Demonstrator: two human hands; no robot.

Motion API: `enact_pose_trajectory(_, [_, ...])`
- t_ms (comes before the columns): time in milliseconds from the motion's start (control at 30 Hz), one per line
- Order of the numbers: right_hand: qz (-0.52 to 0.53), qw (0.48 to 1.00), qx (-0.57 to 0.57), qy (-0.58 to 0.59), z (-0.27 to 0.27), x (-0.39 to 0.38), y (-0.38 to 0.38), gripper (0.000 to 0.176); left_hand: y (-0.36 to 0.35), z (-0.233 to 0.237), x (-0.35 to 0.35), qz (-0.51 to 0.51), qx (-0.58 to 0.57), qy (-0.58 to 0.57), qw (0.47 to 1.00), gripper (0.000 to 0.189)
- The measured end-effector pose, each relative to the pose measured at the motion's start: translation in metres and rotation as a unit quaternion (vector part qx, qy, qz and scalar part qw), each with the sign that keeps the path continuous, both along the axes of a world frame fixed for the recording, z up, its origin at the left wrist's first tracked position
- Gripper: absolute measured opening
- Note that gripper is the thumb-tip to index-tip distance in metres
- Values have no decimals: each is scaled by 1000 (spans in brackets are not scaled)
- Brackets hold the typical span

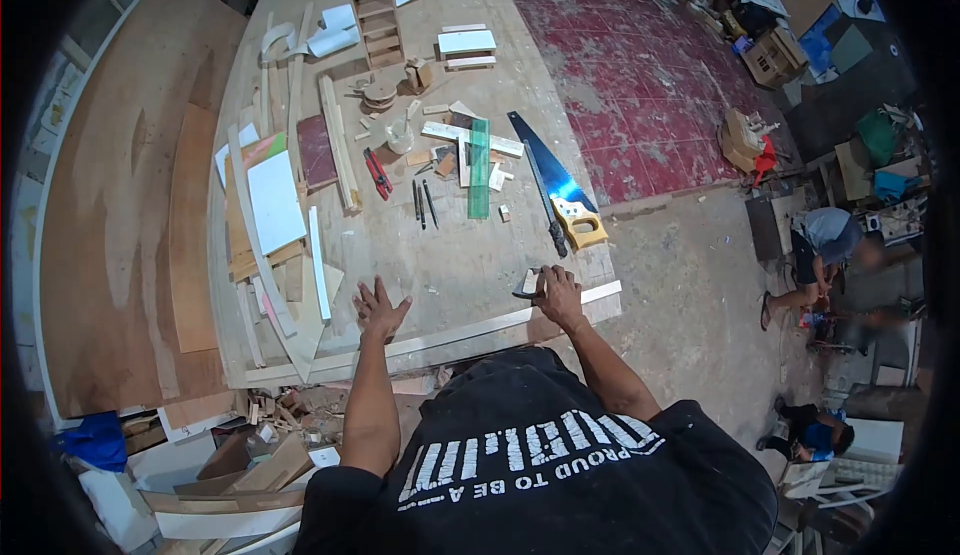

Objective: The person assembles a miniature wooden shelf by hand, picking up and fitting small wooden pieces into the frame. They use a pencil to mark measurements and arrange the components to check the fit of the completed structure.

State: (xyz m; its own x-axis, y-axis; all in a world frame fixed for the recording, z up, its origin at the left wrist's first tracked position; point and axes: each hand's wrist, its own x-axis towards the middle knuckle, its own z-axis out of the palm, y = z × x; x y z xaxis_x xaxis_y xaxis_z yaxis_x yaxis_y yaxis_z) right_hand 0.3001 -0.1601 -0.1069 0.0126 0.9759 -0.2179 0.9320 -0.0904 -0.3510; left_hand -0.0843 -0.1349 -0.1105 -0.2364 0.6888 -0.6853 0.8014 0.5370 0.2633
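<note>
My left hand (380,309) is open, fingers spread, at the near side of the wooden worktable (380,245). Close to the table's front edge, my right hand (559,295) is closed around a small pale wood block with a dark sheet (527,283) under it; the fingers partly hide it. A long pale wood strip (470,330) runs along the front edge below both hands. Beyond my right hand lie a handsaw (555,175) with a yellow handle and a thin dark tool (545,200) beside it.
Mid-table are a green transparent ruler (479,170), red-handled cutter (378,173), dark pens (425,203) and wood offcuts. White boards (275,200) and strips crowd the left side. A small wooden shelf (376,23) stands farther back. Two people (825,245) sit at the right.
</note>
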Motion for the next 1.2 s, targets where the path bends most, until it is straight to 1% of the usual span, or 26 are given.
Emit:
enact_pose_trajectory(33, [11,1000,-1,-4,-3,0,3,62,-7,2,-5,-4,60,-5,998,97])
enact_pose_trajectory(67, [15,1000,2,3,-5,1,5,62,-15,-10,-15,0,63,2,998,97])
enact_pose_trajectory(100, [15,1000,-8,11,-3,0,7,58,-24,-41,-31,-11,168,-28,985,72])
enact_pose_trajectory(133, [15,1000,-19,19,1,0,9,54,-29,-34,-34,-24,272,-59,960,49])
enact_pose_trajectory(167, [39,999,-17,9,5,2,10,52,-43,-30,-28,-36,385,8,922,22])
enact_pose_trajectory(200, [41,999,-15,14,7,3,11,52,-54,-16,-21,-35,387,13,921,22])
enact_pose_trajectory(267, [-11,998,25,63,11,2,16,53,-74,0,-10,99,275,-38,956,20])
enact_pose_trajectory(300, [-25,993,62,99,14,-1,19,54,-85,-3,-4,106,274,-34,955,20])
enact_pose_trajectory(333, [-16,993,58,100,15,-3,21,54,-96,-7,3,128,299,-101,940,19])
enact_pose_trajectory(367, [4,982,85,168,17,-6,27,53,-104,-11,12,149,327,-168,918,19])
enact_pose_trajectory(400, [25,965,111,236,19,-11,34,53,-106,-6,25,160,329,-164,916,19])
enact_pose_trajectory(433, [49,959,94,264,38,-22,37,51,-104,8,41,189,292,-245,905,20])
enact_pose_trajectory(467, [60,958,90,265,47,-35,40,51,-99,23,55,216,255,-324,885,21])
enact_pose_trajectory(533, [160,930,166,287,61,-62,46,53,-81,45,75,239,177,-425,855,28])
enact_pose_trajectory(567, [178,931,150,282,71,-75,45,54,-73,54,84,246,183,-424,852,28])
enact_pose_trajectory(633, [249,921,151,258,87,-94,43,58,-59,70,99,359,140,-545,745,31])
enact_pose_trajectory(667, [285,912,175,239,91,-102,41,60,-54,78,105,362,145,-545,742,31])
enact_pose_trajectory(733, [305,911,170,221,104,-114,34,62,-48,85,112,376,208,-609,667,29])
enact_pose_trajectory(800, [273,911,148,274,110,-117,29,59,-49,78,108,386,211,-604,664,26])
enact_pose_trajectory(833, [265,906,136,299,117,-114,27,49,-51,77,104,397,203,-611,655,26])
enact_pose_trajectory(967, [284,903,156,282,97,-98,18,31,-53,85,97,393,191,-652,620,33])
enact_pose_trajectory(1000, [281,904,158,280,96,-97,15,31,-52,87,97,389,192,-664,608,36])
enact_pose_trajectory(1033, [272,910,154,274,94,-96,12,30,-51,86,99,386,191,-666,609,36])
enact_pose_trajectory(1100, [261,916,151,266,99,-95,9,29,-49,85,101,343,177,-655,649,45])
enact_pose_trajectory(1133, [255,921,175,236,107,-96,7,30,-48,85,102,340,175,-657,650,45])
enact_pose_trajectory(1200, [244,926,201,204,116,-96,7,31,-45,86,103,283,160,-649,688,50])
